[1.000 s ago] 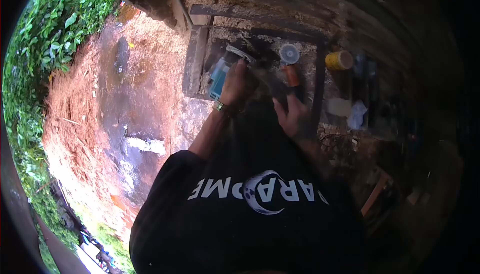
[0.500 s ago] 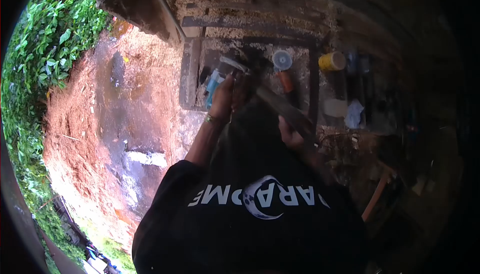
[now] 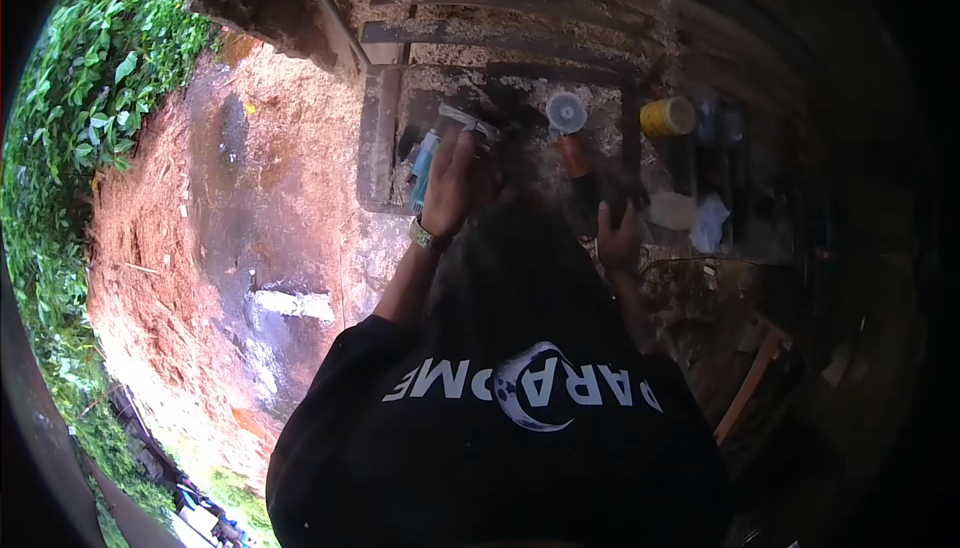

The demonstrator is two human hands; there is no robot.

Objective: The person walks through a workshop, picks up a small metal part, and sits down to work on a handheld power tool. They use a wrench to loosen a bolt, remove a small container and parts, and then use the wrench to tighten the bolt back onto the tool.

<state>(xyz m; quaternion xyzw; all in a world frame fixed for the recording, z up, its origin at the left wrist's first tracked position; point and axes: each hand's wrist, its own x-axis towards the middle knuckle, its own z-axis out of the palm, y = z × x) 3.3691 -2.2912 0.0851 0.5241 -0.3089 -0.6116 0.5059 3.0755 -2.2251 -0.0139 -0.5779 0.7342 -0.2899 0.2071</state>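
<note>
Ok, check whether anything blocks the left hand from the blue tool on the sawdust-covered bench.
Nothing visible does. The left hand lies right over the blue power tool on the sawdust-covered wooden bench, with its fingers across the tool's top. Whether the grip is closed cannot be told.

Black short-sleeve tee (image 3: 500,468) fills the lower frame, big white lettering (image 3: 440,380) across the chest w/ 1 white crescent-moon logo (image 3: 520,398) mid-word. Forearms bare. Left hand (image 3: 450,173) bare, pale metal-look watch (image 3: 424,235) at the wrist; right hand (image 3: 618,238) bare too, deep in shadow.
</note>
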